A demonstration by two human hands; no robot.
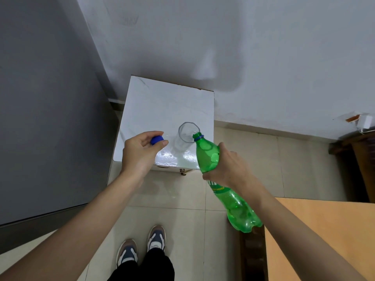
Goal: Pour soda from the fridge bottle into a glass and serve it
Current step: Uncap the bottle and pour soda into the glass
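The right hand (227, 167) is gripping the green bottle (211, 161) around its middle, tilting its open mouth over the rim of the glass (187, 132) just beyond, ready for pouring. The left hand (140, 153) is pinching the blue cap (156, 139), keeping it clear beside the glass on the white surface (162, 102).

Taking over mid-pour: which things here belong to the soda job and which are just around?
In the job: green bottle in right hand; blue cap in left hand; glass; white table.

Just around: wooden tabletop; grey fridge.
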